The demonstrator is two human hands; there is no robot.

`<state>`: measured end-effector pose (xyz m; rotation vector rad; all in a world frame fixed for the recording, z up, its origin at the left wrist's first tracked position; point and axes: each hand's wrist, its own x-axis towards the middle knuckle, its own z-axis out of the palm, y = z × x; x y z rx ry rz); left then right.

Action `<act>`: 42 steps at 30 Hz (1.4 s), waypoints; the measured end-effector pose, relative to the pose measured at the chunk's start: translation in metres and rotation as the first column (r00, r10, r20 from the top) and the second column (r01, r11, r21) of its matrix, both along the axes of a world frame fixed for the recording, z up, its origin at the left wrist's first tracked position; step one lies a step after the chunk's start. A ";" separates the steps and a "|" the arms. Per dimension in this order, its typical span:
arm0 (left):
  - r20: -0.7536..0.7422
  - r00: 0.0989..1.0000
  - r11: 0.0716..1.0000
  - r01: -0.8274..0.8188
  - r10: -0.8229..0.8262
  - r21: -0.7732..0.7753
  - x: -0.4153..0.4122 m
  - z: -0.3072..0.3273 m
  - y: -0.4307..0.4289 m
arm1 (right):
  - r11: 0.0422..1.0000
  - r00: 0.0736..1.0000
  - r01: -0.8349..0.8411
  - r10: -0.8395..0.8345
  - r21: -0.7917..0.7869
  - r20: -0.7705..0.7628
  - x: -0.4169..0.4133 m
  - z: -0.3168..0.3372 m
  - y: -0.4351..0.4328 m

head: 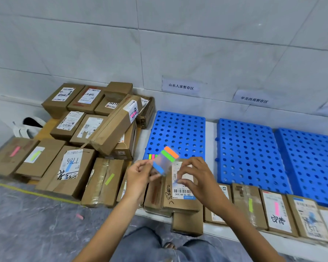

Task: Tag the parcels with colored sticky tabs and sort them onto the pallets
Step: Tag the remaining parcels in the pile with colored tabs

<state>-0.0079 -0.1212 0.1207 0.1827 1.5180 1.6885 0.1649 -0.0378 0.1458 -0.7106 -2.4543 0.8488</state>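
A person's left hand (138, 174), at centre frame, keeps a firm grip on a clear sheet of sticky tabs (166, 160) bearing orange, green and blue strips. At its 3 o'clock, the right hand (193, 176) pinches what appears, through blur, to be a blue tab (175, 183) over a labelled parcel (178, 199). Perforated blue pallets (178, 129) lie at 1 o'clock.

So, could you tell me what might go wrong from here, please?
1. The blue tab the right hand pinches, beside the sheet in the left hand, could slip; a pink tab already lies on the floor.
2. It might land over the barcode on the parcel below.
3. The long box leaning on the pile may slide if bumped.
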 end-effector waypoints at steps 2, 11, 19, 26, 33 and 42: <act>-0.005 0.991 0.988 -0.130 0.130 -0.082 -0.022 -0.030 -0.004 | 0.991 0.995 0.093 -0.090 -0.099 0.042 0.010 -0.006 0.013; -0.574 0.753 0.838 -0.055 -0.322 -0.543 -0.041 -0.129 -0.022 | 0.935 0.920 0.312 -0.254 -0.165 0.300 -0.005 -0.080 0.030; -0.380 0.613 0.720 0.545 -0.692 -0.430 0.029 -0.077 0.000 | 0.505 0.902 0.399 -0.364 -0.765 0.231 0.011 -0.098 0.017; -0.540 0.715 0.880 0.460 -0.445 -0.116 -0.014 -0.001 0.004 | 0.597 0.977 0.077 -0.205 -0.798 -0.059 -0.024 -0.016 0.038; -0.540 0.841 0.977 0.090 0.029 0.193 -0.157 0.099 -0.027 | 0.724 0.940 -0.242 0.010 -0.645 -0.342 -0.194 0.085 0.020; -0.638 0.741 0.961 -0.276 0.208 -0.008 -0.436 0.065 -0.096 | 0.808 0.981 -0.188 0.126 -0.558 -0.149 -0.470 0.036 -0.030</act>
